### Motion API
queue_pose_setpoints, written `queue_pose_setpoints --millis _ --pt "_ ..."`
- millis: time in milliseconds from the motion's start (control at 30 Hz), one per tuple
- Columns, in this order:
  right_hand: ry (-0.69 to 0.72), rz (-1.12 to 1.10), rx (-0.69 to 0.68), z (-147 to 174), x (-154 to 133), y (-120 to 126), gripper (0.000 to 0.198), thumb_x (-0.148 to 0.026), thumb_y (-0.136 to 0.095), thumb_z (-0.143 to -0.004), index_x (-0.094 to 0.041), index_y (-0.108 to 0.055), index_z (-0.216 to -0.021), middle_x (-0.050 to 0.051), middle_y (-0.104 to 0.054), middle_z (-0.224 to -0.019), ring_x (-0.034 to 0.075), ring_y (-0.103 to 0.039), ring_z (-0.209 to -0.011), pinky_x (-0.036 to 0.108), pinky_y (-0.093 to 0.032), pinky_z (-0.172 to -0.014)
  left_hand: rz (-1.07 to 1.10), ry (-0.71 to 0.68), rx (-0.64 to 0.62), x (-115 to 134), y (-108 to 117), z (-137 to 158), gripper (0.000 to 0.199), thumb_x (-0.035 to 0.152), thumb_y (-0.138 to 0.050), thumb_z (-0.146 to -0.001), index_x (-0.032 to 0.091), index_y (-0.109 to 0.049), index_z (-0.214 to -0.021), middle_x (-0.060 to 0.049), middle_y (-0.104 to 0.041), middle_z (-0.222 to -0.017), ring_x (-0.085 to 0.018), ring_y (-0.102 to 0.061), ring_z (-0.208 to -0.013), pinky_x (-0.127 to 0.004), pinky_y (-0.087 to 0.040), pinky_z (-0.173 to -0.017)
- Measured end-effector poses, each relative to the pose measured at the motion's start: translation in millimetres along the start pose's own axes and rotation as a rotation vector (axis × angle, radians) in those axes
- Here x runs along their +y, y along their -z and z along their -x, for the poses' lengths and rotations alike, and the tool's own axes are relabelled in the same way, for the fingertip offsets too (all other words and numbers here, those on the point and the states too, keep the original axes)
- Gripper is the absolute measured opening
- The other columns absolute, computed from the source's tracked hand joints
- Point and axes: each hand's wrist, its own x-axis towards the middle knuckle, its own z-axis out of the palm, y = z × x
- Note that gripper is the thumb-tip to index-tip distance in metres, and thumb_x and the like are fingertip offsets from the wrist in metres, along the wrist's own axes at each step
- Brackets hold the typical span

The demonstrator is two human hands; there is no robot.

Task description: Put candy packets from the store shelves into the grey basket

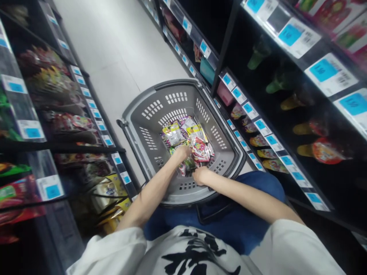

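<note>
A grey plastic shopping basket (179, 196) with slotted walls stands in front of me, and both my hands reach down into it. Colourful snack packets lie on its bottom: silver-and-yellow ones (174, 133) towards the far side and a red-and-white one (201, 149) at the right. My left hand (183, 152) is closed, its fingertips hidden, at the upper end of a green-and-red snack packet (188, 165). My right hand (200, 175), also closed, pinches the near end of that packet close to the basket's near wall.
Shelves with blue-and-white price labels (298, 175) line the right side, holding hanging packets (327, 151) and a pink box (225, 93). Bagged snacks (110, 193) fill the left shelves. Light floor (106, 49) runs between them. The basket's handle (132, 149) is folded down along its left side.
</note>
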Motion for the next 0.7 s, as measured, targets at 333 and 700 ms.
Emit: queue_pose_setpoints --millis 333,700 --pt "-0.006 0.076 0.19 2.6 2.4 22.8 0.066 -0.029 -0.054 -0.096 -0.019 -0.031 -0.158 0.026 -0.048 -0.147 0.034 -0.049 -0.136 0.046 -0.049 -0.102 -0.057 -0.011 -0.093 0.9 43.2 3.8 0.024 0.008 -0.067 -0.073 0.013 -0.075 -0.095 -0.012 -0.077 -0.094 -0.022 -0.071 -0.088 -0.028 -0.051 -0.078" --pt "-0.182 0.052 0.511 21.4 10.5 36.4 0.053 -0.034 -0.052 -0.097 -0.006 -0.046 -0.142 0.028 -0.044 -0.147 0.035 -0.052 -0.129 0.044 -0.05 -0.1 -0.124 0.01 0.24 5.2 73.2 30.4 0.024 0.011 -0.053 -0.089 0.01 -0.07 -0.106 -0.017 -0.068 -0.114 -0.025 -0.062 -0.112 -0.034 -0.045 -0.093"
